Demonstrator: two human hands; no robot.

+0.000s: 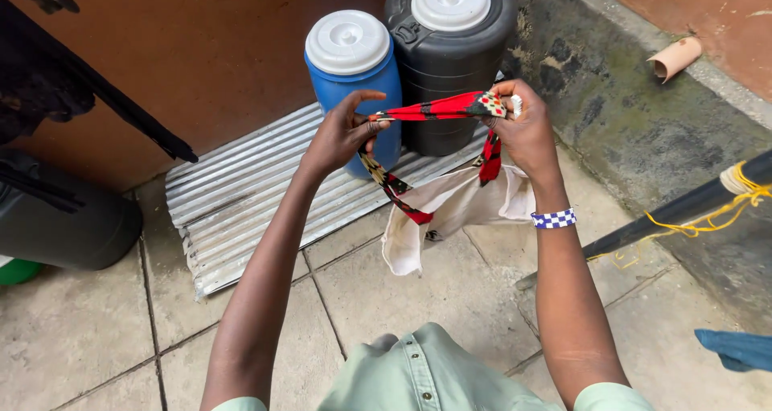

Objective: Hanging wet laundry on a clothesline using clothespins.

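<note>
Both hands hold up a small cream cloth bag [450, 210] by its red-and-black patterned strap [438, 107]. My left hand [342, 133] pinches the strap's left end between thumb and fingers. My right hand [524, 125] grips the strap's right end, and a blue-and-white checked bracelet [553, 219] sits on that wrist. The strap is stretched nearly level between the hands. The bag's body hangs below, folded and limp. My pale green shirt [418, 375] fills the bottom edge.
A blue drum [354, 81] and a black drum [454, 65], both with white lids, stand on a corrugated metal sheet [241, 202] against a brown wall. A dark container [64, 226] is at left. A dark pole [683, 210] with yellow string crosses at right.
</note>
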